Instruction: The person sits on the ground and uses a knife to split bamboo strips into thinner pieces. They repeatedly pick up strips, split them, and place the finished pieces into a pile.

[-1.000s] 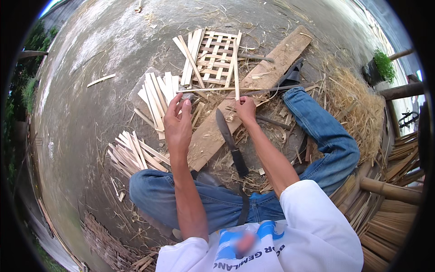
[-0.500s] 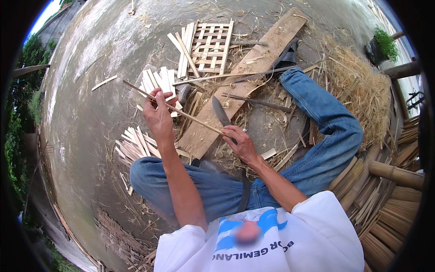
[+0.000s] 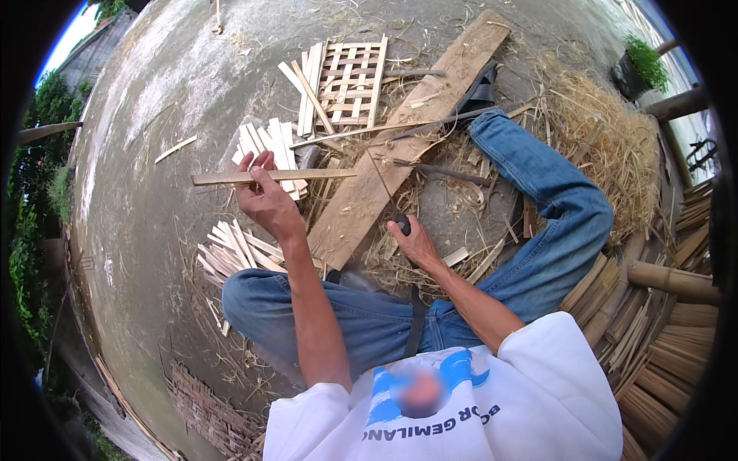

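My left hand [image 3: 269, 203] grips a flat bamboo strip [image 3: 323, 174], which lies crosswise, its right end over the wooden plank [image 3: 354, 219]. In my right hand [image 3: 417, 244] is a knife [image 3: 401, 223], held by its dark handle. Its blade points away from me and shows nearly edge-on as a thin line over the plank. The blade and the strip are apart. Just beyond my left hand lies a bundle of pale split strips [image 3: 265, 142]. Another pile of strips [image 3: 238, 244] rests by my left knee.
A woven bamboo lattice panel [image 3: 354, 81] lies on the floor ahead, with loose strips beside it. Long thin sticks [image 3: 453, 175] cross near the plank. Shavings [image 3: 592, 146] heap up at the right, beyond my bent leg. Bamboo poles [image 3: 669, 280] stack at the lower right.
The strip has swung from a slant to nearly level, its broad face now showing. My right hand has let go of the strip's near end and turned the knife blade edge-on.
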### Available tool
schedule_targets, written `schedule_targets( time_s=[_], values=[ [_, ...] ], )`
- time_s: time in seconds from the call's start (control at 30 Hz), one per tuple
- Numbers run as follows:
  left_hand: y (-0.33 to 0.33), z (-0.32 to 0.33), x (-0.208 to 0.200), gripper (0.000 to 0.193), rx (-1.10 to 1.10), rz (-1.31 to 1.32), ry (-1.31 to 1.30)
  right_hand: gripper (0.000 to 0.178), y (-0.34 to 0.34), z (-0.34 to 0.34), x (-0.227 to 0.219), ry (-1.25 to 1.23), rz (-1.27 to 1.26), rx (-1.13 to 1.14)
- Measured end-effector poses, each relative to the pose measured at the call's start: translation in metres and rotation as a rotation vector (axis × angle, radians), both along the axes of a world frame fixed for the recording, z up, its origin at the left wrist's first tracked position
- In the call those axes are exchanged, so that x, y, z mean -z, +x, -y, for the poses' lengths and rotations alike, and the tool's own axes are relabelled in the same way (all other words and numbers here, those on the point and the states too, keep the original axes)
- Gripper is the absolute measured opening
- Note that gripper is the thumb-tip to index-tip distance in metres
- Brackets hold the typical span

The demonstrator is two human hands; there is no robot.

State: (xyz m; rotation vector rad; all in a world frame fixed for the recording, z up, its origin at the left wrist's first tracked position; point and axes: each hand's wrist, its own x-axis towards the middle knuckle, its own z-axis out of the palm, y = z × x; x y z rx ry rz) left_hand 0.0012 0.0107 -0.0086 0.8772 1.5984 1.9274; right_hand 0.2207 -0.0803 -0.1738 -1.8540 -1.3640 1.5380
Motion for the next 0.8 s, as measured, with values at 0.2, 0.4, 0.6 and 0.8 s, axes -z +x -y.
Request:
schedule_targets(
  time_s=[0.2, 0.4, 0.6, 0.8],
  values=[
    [0.017, 0.000, 0.018, 0.029, 0.062, -0.142, -0.112, 0.063, -0.015, 0.002, -0.012, -0.065, -0.181, 0.055],
    [0.031, 0.016, 0.001, 0.037, 0.116, -0.185, -0.250, 0.055, -0.055, -0.010, -0.103, 0.100, -0.351, -0.106],
    [0.030, 0.020, -0.001, 0.044, 0.080, -0.236, -0.274, 0.042, -0.061, -0.013, -0.088, 0.283, -0.246, -0.105],
    [0.024, 0.020, 0.012, 0.047, 0.102, -0.339, -0.295, 0.046, -0.048, -0.005, -0.058, 0.281, -0.186, -0.068]
  ],
)
